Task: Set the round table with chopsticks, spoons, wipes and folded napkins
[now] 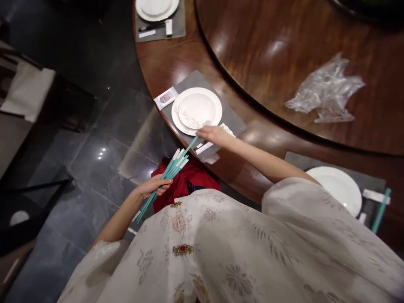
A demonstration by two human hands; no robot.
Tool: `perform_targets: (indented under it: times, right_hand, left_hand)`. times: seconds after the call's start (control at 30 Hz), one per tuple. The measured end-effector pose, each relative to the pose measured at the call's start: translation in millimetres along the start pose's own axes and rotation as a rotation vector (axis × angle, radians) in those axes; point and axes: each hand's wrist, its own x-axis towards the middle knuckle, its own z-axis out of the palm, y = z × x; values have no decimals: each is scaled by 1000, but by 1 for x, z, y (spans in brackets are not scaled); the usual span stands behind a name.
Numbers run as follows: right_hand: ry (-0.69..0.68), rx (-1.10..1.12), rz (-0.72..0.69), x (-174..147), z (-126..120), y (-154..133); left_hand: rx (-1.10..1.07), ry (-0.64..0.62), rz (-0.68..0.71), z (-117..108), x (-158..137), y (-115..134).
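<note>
My left hand is closed around a bundle of teal chopsticks with white ends, held beside the table edge above the floor. My right hand pinches a teal chopstick whose lower end reaches the bundle; whether it is one or a pair I cannot tell. Just past my right fingers are a white plate and a smaller white dish stacked on it. Black chopsticks and a white rest or wrapper lie under my right wrist on the grey placemat.
A white packet lies at the placemat's left. Crumpled clear plastic rests on the turntable. Another place setting with a plate and teal chopsticks is at right; a further plate is at back left. Red fabric hangs below the edge.
</note>
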Motion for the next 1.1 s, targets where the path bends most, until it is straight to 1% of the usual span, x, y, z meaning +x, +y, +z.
perform_targets:
  times: [0.07,0.13,0.2,0.23,0.27,0.3,0.37,0.4,0.47,0.53,0.63,0.8,1.0,1.1]
  right_hand:
    - [137,34,324,-28,4,30]
    - [292,95,700,-62,19,43]
    - [387,230,1070,-85,47,35]
    - [405,336,1221,-90,65,26]
    - [411,456,1332,-90,83,15]
    - [416,572,1410,-86,101,3]
    - [434,740,1490,-71,133,-18]
    - [438,779,1517,-62,146,-26]
    - [410,807,1562,-48,164,-35]
    - [348,820,1596,-41,173,-38]
    - [286,806,1625,-38,175,-35]
    - [199,707,1653,-35,169,-24]
    - [196,493,1727,-29,164,-22]
    - [190,447,1741,-27,162,-23]
  left_hand:
    - [41,-21,-37,-27,0,18]
    - [59,-27,-50,-56,-2,36]
    - [63,0,-44,-84,-2,57]
    - [59,22,-32,-95,-2,69]
    - [53,44,-15,-105,0,81]
    - [47,62,6,-113,1,92]
    - [37,79,48,-125,3,114]
    - [37,84,63,-129,4,123]
    - [46,94,77,-137,4,137]
    - [46,105,77,-146,2,143]
    - [11,113,73,-159,-1,143]
    - [-53,148,70,-175,-4,133]
    - [-82,195,79,-186,-11,127]
    - [-91,201,88,-192,-13,126]
